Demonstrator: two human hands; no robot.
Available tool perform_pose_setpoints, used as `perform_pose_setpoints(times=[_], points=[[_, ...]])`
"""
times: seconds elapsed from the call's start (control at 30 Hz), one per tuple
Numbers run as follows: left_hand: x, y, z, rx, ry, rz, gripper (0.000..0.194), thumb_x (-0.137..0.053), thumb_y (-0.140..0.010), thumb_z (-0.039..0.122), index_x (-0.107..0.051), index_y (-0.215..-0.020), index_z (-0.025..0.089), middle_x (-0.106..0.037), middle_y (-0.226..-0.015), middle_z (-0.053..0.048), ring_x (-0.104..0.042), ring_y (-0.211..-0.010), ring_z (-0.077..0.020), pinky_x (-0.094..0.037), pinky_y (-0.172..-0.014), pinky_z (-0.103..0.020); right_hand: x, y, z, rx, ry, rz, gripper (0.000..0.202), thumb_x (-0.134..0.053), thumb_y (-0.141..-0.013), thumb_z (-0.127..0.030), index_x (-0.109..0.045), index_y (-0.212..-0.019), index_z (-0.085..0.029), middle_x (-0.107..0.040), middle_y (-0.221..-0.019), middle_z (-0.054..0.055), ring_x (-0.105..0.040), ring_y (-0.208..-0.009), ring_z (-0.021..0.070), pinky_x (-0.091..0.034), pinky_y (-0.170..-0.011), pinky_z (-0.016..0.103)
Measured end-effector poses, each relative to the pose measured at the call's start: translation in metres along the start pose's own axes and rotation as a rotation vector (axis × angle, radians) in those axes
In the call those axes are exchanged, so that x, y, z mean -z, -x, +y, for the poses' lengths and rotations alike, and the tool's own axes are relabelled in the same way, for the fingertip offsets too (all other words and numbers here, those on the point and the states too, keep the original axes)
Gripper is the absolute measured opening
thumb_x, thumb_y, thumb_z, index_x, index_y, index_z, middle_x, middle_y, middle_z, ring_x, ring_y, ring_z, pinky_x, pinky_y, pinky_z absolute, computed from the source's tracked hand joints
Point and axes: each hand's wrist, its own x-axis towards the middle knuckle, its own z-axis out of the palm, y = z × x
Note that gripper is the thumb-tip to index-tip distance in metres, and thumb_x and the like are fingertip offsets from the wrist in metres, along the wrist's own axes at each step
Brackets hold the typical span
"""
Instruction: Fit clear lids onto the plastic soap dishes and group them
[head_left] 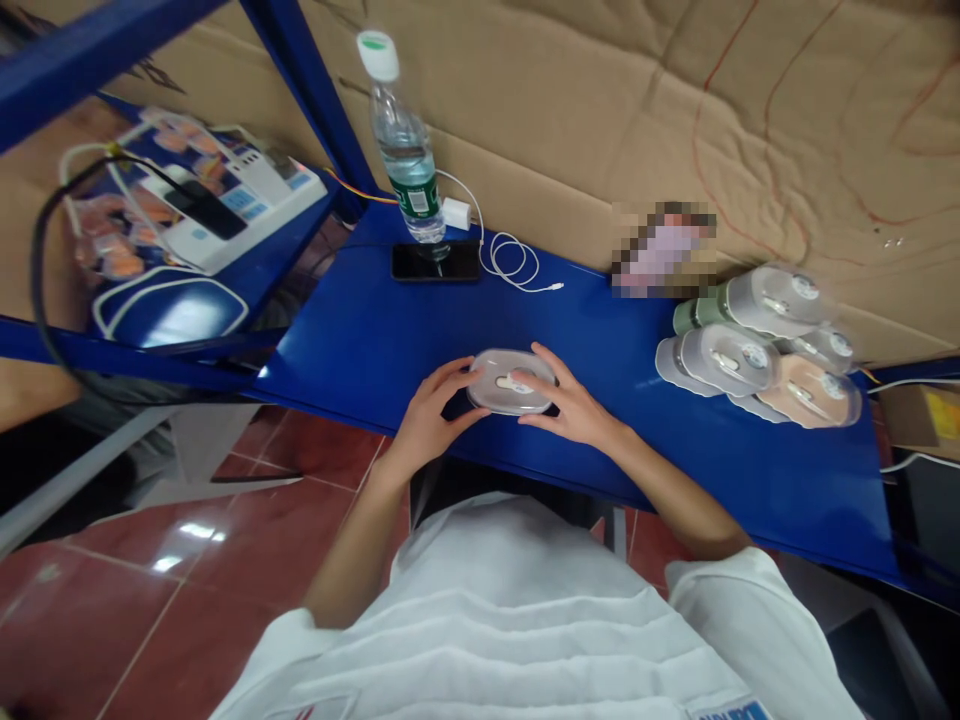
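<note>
An oval lidded container (495, 398) with a clear top and a small pale piece at its centre is at the front edge of the blue table (600, 340). My left hand (435, 415) grips its left end, thumb at the near side and fingers at the far side. On the right end, my right hand (574, 405) holds it in the same way, with one finger over the lid. Several similar containers (731, 358) in grey, green and peach are stacked at the right of the table.
Behind my hands stand a water bottle (409, 160), a black phone (435, 263), a white charger (456, 213) and its coiled cable (514, 262). Cardboard (555, 120) lines the back. A power strip (247, 215) and wrapped orange items (120, 255) lie on the left shelf.
</note>
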Motion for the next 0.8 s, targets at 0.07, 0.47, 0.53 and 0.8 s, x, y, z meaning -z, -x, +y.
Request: perform_pose_setpoints(times=[0.07, 0.47, 0.53, 0.8], points=[[0.000, 0.000, 0.000, 0.003, -0.011, 0.001, 0.049, -0.078, -0.097, 0.045, -0.064, -0.143, 0.033, -0.063, -0.153, -0.012, -0.064, -0.141, -0.0308, -0.052, -0.120, -0.054, -0.005, 0.005, -0.009, -0.060, 0.062, 0.055, 0.086, -0.080, -0.098, -0.037, -0.034, -0.171, -0.044, -0.014, -0.184, 0.008, -0.033, -0.165, 0.0380, -0.046, -0.128, 0.059], [0.000, 0.003, 0.005, 0.037, -0.026, 0.015, 0.061, -0.077, -0.097, 0.047, -0.055, -0.152, 0.031, -0.064, -0.152, -0.011, -0.067, -0.135, -0.0295, -0.054, -0.117, -0.051, -0.012, 0.017, -0.032, -0.236, 0.142, 0.157, 0.078, -0.077, -0.100, -0.032, -0.040, -0.168, -0.042, -0.026, -0.179, 0.012, -0.039, -0.162, 0.0392, -0.051, -0.124, 0.059], [0.002, 0.004, 0.007, 0.035, 0.005, 0.055, 0.060, -0.075, -0.099, 0.044, -0.054, -0.153, 0.028, -0.064, -0.151, -0.012, -0.072, -0.125, -0.0266, -0.059, -0.111, -0.047, -0.002, 0.024, -0.037, -0.235, 0.119, 0.210, 0.076, -0.077, -0.100, -0.038, -0.041, -0.168, -0.040, -0.031, -0.177, 0.013, -0.042, -0.161, 0.0368, -0.051, -0.125, 0.057], [0.000, 0.006, 0.010, -0.037, -0.128, 0.192, 0.031, -0.070, -0.102, 0.032, -0.070, -0.132, 0.026, -0.072, -0.136, -0.009, -0.072, -0.125, -0.0258, -0.060, -0.109, -0.045, 0.133, 0.143, -0.018, -0.452, 0.672, 0.827, 0.092, -0.080, -0.094, -0.058, -0.039, -0.170, -0.026, -0.048, -0.165, 0.021, -0.046, -0.156, 0.0437, -0.038, -0.124, 0.072]])
